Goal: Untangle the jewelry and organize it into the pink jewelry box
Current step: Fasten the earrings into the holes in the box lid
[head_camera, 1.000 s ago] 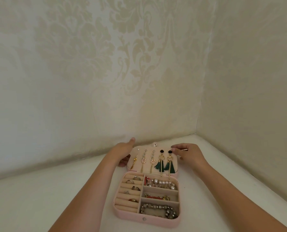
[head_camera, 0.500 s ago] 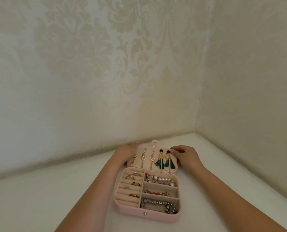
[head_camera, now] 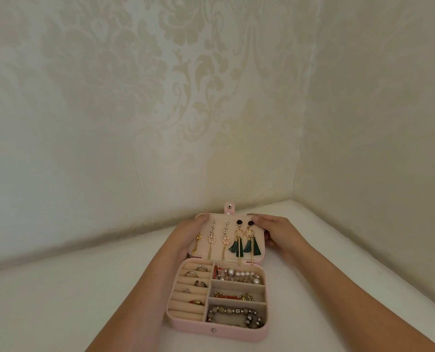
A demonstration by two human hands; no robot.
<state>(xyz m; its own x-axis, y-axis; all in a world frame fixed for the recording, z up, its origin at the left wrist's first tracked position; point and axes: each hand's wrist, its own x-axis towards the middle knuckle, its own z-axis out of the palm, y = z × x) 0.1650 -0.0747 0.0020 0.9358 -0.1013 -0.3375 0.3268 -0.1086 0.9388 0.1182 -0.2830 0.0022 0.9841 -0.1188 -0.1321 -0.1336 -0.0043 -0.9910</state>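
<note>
So the pink jewelry box (head_camera: pixel 212 331) sits open in the lower middle of the frame on a white table (head_camera: pixel 59 301). I've got both hands on its lid (head_camera: pixel 220 219), which stands up at the back. My left hand (head_camera: pixel 184 233) grips the lid's left edge. My right hand (head_camera: pixel 281 232) pinches the right edge, thumb on the inside near the green tassel earrings (head_camera: pixel 244 246). Pearl drop earrings (head_camera: pixel 212 236) hang beside those. Down in the base, rings (head_camera: pixel 193 273) fill the left slots. On the right, a pearl bracelet (head_camera: pixel 239 274) sits in the top section and a bead bracelet (head_camera: pixel 236 313) in the bottom one.
</note>
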